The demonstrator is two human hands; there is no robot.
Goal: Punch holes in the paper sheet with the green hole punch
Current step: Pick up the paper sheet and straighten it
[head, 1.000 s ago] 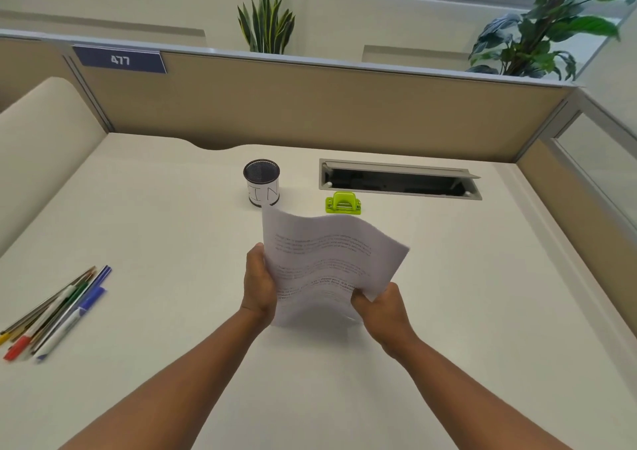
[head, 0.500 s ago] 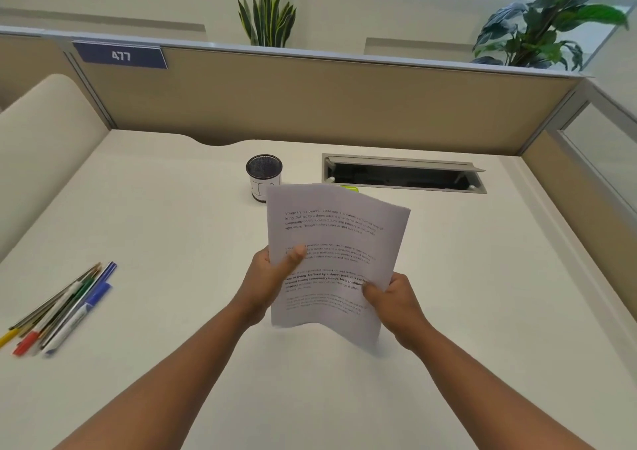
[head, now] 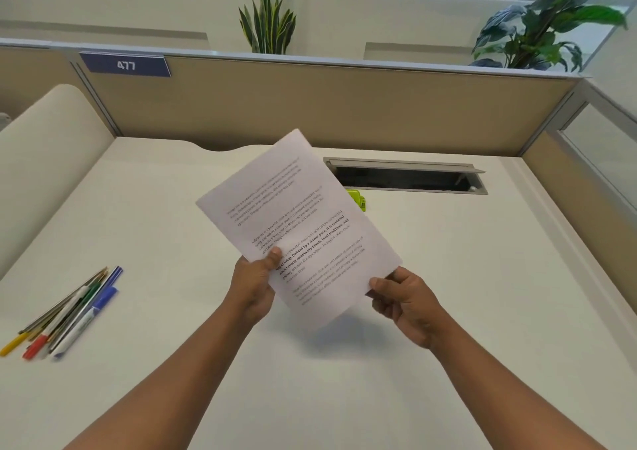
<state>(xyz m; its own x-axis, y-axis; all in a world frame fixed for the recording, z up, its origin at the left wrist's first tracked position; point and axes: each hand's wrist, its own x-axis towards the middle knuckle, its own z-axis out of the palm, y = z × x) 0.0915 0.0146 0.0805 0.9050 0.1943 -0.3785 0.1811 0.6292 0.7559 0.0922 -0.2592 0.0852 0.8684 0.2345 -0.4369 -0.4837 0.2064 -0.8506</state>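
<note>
A printed white paper sheet is held up above the desk, turned so its top corner points away and to the left. My left hand pinches its lower left edge with the thumb on the printed side. My right hand grips its lower right corner. The green hole punch stands on the desk behind the sheet; only its right end shows past the paper's edge.
A bundle of pens and markers lies at the desk's left. An open cable tray slot is set into the desk at the back right. Beige partition walls close off the back and right. The pen cup is hidden behind the paper.
The sheet has been lifted higher and rotated counter-clockwise, and it is flatter than before. It now covers the pen cup, while a sliver of the hole punch shows again.
</note>
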